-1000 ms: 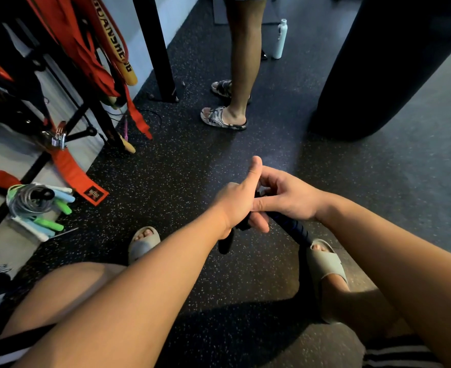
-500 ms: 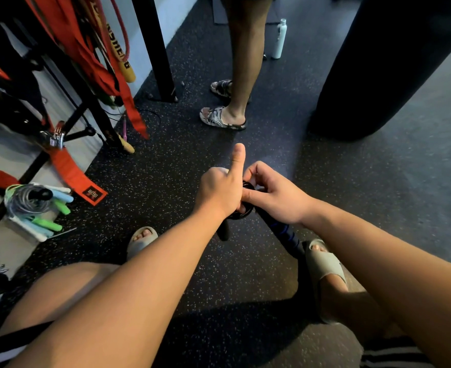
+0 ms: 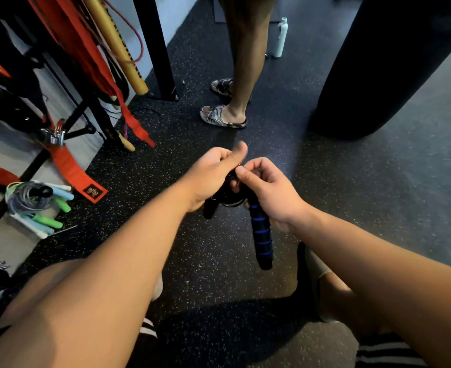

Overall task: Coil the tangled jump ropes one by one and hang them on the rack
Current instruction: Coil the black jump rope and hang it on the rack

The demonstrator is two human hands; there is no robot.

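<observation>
Saw left grip clenched round coiled jump rope, right grip pinching cord at top. Rope mid-air over floor. My read: dangling handle could swing, unwind coil; pinch slip would spill loops before rack.

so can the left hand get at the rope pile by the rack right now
Probably not yet: the left hand grips the black rope, with the right hand pinching it too. Nothing lies between it and the pile, so once freed it likely could.
</observation>
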